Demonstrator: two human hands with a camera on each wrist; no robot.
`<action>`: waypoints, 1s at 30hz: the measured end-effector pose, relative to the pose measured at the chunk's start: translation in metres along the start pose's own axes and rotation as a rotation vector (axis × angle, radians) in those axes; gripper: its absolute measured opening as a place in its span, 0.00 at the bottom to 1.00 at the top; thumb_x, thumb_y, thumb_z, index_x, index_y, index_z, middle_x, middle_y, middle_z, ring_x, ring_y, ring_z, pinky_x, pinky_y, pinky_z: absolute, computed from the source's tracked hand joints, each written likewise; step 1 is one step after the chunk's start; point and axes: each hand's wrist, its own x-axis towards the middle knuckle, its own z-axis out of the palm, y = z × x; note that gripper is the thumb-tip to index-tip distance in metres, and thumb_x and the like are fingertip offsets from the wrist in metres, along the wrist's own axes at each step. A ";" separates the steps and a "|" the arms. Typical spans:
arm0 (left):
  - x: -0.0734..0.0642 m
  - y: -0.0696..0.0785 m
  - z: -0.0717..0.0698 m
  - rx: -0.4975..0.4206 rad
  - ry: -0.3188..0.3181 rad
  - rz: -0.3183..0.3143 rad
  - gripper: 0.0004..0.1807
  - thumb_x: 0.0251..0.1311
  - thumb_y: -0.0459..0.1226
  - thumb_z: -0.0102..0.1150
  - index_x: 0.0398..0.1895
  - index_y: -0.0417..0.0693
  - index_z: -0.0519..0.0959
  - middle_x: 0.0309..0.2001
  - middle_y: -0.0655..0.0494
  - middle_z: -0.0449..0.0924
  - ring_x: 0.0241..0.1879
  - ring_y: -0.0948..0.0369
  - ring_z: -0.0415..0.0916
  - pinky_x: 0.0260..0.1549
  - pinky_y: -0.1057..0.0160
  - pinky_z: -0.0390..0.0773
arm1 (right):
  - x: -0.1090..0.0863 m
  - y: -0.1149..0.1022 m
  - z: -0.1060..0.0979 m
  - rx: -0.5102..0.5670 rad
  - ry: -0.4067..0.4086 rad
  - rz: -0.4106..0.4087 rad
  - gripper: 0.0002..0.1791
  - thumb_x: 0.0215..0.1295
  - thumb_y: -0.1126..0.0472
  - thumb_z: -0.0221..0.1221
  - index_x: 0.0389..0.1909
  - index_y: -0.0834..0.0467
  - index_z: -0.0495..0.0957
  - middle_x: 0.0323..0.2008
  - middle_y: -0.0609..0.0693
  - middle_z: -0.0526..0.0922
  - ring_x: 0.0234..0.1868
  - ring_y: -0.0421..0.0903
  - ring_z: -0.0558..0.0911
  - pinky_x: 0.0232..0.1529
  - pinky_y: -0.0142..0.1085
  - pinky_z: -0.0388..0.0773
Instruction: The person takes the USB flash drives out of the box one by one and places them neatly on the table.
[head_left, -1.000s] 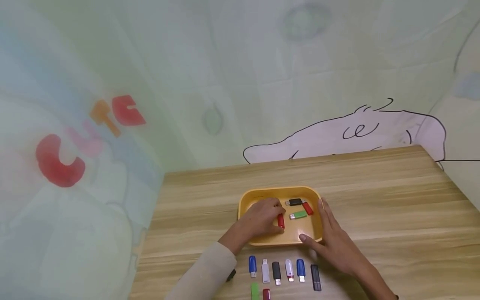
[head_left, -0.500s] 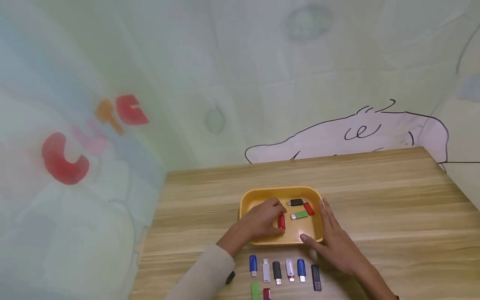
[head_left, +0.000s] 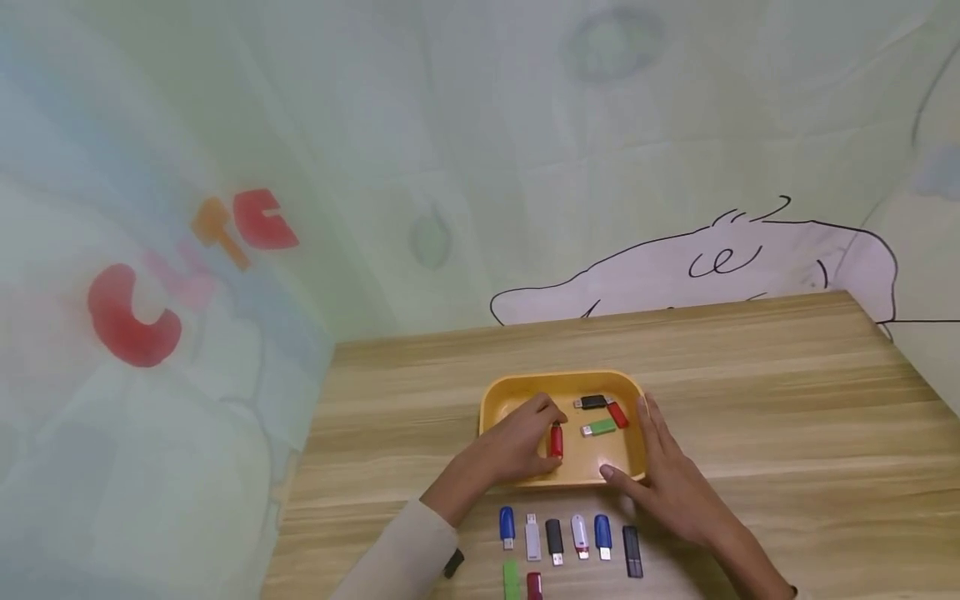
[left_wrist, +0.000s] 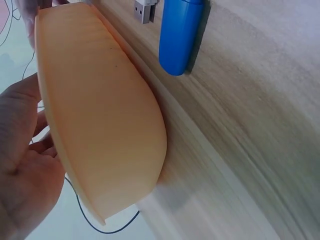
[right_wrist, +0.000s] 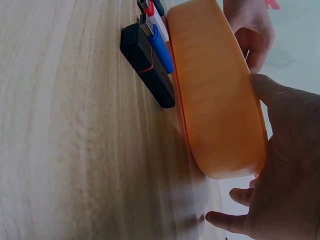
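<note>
In the head view my left hand [head_left: 521, 437] reaches into the left part of a yellow tray [head_left: 633, 387]. Its thumb and fingers pinch a red USB stick [head_left: 556, 441] by the two ends, over the tray floor. My right hand [head_left: 675, 492] rests on the tray's near right corner, thumb at the front rim and straight fingers along the right side. A black USB stick [head_left: 592, 402], another red one [head_left: 617, 414] and a green one [head_left: 598, 428] lie in the tray's right half. From the left wrist view, the tray wall hides what the left hand [left_wrist: 30, 165] pinches.
In front of the tray runs a row of USB sticks, from a blue one [head_left: 507, 525] to a long black one [head_left: 633, 552]. Nearer are a green stick [head_left: 512, 579] and a dark red one [head_left: 534, 585]. Another black one [head_left: 453, 563] lies beside the left sleeve.
My left hand has shifted slightly left with the red USB stick between its fingers. The right hand stays on the tray corner.
</note>
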 end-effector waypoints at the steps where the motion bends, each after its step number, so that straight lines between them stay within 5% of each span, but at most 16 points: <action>1: -0.001 0.000 -0.001 0.001 0.004 0.003 0.30 0.61 0.45 0.78 0.65 0.49 0.79 0.60 0.56 0.76 0.55 0.63 0.75 0.62 0.66 0.80 | 0.001 0.000 0.000 0.002 0.000 0.001 0.66 0.68 0.28 0.61 0.87 0.51 0.27 0.87 0.63 0.36 0.80 0.76 0.54 0.70 0.70 0.64; 30: -0.035 0.012 -0.019 -0.062 0.063 0.014 0.32 0.62 0.47 0.76 0.68 0.48 0.79 0.63 0.57 0.78 0.59 0.62 0.75 0.65 0.62 0.78 | 0.002 0.001 -0.002 0.000 0.017 -0.005 0.65 0.69 0.29 0.61 0.87 0.52 0.29 0.86 0.64 0.37 0.79 0.78 0.56 0.67 0.73 0.66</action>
